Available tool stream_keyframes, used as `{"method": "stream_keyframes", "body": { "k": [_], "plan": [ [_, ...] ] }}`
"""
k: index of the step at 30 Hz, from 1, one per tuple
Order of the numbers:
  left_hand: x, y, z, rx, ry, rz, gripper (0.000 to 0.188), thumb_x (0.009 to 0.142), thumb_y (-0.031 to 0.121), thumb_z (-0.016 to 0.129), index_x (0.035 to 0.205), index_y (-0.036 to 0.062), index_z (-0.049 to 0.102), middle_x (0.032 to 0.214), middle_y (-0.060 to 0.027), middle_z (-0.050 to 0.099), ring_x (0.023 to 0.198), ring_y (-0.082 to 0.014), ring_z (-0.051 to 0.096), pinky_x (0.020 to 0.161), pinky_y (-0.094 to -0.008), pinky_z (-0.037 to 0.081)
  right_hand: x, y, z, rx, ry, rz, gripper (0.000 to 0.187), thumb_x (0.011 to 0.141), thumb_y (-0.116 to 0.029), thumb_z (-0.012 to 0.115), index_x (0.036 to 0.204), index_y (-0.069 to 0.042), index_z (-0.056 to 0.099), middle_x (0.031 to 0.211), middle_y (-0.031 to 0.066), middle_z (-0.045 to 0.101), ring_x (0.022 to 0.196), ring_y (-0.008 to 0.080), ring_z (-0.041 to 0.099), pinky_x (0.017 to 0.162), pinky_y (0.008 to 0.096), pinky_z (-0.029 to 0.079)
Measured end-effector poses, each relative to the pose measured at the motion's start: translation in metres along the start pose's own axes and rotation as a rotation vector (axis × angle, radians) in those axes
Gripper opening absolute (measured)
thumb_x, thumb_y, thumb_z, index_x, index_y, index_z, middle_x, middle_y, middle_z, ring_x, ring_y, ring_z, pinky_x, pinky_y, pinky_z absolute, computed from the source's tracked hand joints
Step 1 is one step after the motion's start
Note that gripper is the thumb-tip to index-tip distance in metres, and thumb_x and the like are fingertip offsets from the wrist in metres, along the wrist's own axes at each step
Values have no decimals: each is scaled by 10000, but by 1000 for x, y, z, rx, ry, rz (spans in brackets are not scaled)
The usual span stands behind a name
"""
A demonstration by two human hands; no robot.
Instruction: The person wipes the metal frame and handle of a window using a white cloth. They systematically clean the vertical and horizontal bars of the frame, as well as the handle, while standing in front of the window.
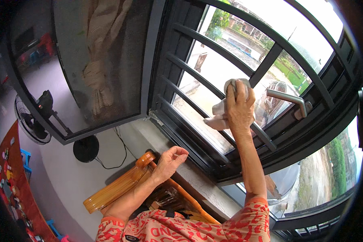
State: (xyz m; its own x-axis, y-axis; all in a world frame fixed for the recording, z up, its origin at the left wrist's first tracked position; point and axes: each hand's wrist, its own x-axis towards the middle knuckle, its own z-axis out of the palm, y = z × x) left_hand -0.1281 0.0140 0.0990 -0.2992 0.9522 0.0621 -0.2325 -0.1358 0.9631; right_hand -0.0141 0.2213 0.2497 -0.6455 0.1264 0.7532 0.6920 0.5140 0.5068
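now right hand (240,105) clenched round grey cloth (221,113), pressed to window glass (205,86); left hand (170,158) half-curled, empty.

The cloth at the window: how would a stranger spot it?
Find the black barred window on the right. Against its glass, left of the silver lever handle, the right hand presses a crumpled whitish cloth, the only soft, pale thing among dark bars.

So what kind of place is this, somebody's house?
Most likely a room in a home. The right hand presses a cloth to a barred window that looks out over rooftops, a wooden chair stands below it, and a standing fan and a knotted curtain are nearby.
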Motion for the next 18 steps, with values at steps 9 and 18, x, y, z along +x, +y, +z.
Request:
{"method": "stream_keyframes", "body": {
  "k": [9, 18],
  "plan": [
    [8, -4, -4, 7, -34, -2, 164, 943, 179, 607, 1038, 47, 629, 926, 4, 635, 833, -72, 569, 762, -233, 486, -29, -8, -1, -17, -114, -110, 527, 694, -90, 699, 1214, -66, 617, 1367, 94, 382, 1265, 364, 338, 909, 386, 521],
    [16, -6, -26, -13, -51, -23, 161, 938, 161, 616, 1046, 42, 631, 936, 6, 633, 852, -74, 562, 793, -235, 478, -8, -25, -14, 332, -90, 1, 690, 586, -166, 847, 1215, -84, 576, 1314, 177, 399, 1155, 389, 424, 867, 472, 520]
  ]
}}
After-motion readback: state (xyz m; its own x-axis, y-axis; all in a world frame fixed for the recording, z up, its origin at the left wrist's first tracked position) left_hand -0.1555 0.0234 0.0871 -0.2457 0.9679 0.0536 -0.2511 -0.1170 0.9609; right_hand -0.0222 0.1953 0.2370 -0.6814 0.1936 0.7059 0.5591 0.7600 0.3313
